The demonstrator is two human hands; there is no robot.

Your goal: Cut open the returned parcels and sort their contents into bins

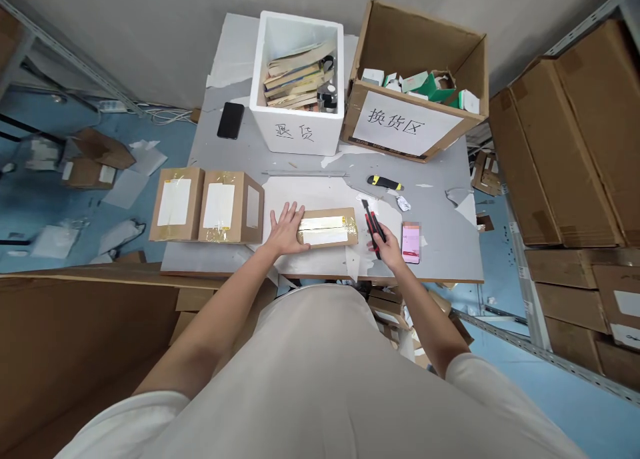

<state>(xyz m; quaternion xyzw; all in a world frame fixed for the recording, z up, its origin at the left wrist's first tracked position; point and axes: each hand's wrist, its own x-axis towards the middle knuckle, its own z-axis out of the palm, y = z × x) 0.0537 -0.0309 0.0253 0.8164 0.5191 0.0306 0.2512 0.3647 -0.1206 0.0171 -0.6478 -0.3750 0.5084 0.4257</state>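
Observation:
A small flat brown parcel with shiny tape and a white label lies on the table near its front edge. My left hand rests on the left end of this parcel, its fingers spread. To the right of the parcel, my right hand is closed on a red and black tool whose dark tip points away from me. What kind of tool it is I cannot tell for sure. A phone with a pink screen lies just right of my right hand.
Two taped boxes stand at the left. Behind are a white foam bin holding books and a carton of small boxes. A black phone and a yellow-black cutter lie on the table.

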